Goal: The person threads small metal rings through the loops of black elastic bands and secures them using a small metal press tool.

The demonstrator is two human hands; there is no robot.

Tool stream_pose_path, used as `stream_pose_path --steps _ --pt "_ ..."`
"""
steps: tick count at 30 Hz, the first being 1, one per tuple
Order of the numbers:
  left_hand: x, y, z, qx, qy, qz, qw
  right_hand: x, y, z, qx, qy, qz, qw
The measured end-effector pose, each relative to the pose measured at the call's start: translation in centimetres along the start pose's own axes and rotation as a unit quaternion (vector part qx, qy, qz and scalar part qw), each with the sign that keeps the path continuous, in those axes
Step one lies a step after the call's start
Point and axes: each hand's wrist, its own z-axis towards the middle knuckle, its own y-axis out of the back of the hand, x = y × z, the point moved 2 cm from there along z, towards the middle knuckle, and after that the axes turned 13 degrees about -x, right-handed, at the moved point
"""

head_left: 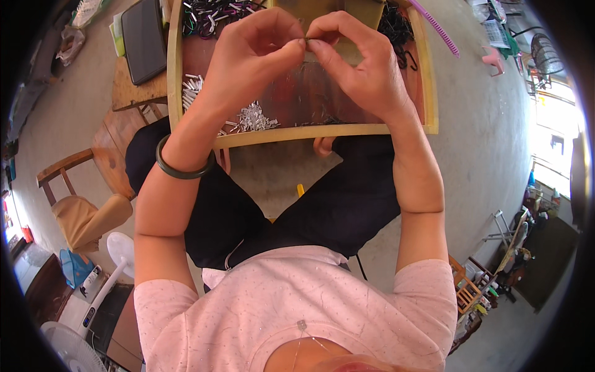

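Above a wood-rimmed work tray [347, 131], my left hand [263, 56] and my right hand [365, 65] meet at the fingertips. Both are closed in a pinch. Between them is a tiny dark piece, too small to name. Below my left hand, a heap of small silvery pieces [253, 118] lies near the tray's front rim. Short white sticks [191, 90] sit along its left side, partly behind my left forearm. Dark, green and purple looped pieces [207, 17] are piled at the far left. Black hook-like pieces [396, 31] lie at the far right.
A dark phone or tablet [144, 41] rests on a wooden stand left of the tray. A purple coiled strip [437, 30] extends past the right rim. A wooden chair [114, 146] with a tan cloth [87, 220] and a white fan [122, 254] stand to the left.
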Motion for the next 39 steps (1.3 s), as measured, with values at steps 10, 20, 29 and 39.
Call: stream_pose_path --steps 10,20,29,39 --pt "0.1 1.6 0.3 -0.037 -0.008 0.029 0.999 -1.3 -1.2 -4.0 0.112 0.168 -0.214 0.956" --pt "-0.3 1.3 0.3 -0.037 0.021 0.016 0.999 0.4 -2.3 -4.3 0.217 0.268 -0.327 0.880" --pt "-1.5 1.3 0.1 -0.050 0.063 0.027 0.996 -1.1 -2.8 -3.4 0.164 0.247 -0.256 0.920" --pt "-1.1 2.3 0.2 -0.038 0.028 0.032 0.998 -0.2 -2.3 -4.1 0.202 0.290 -0.323 0.878"
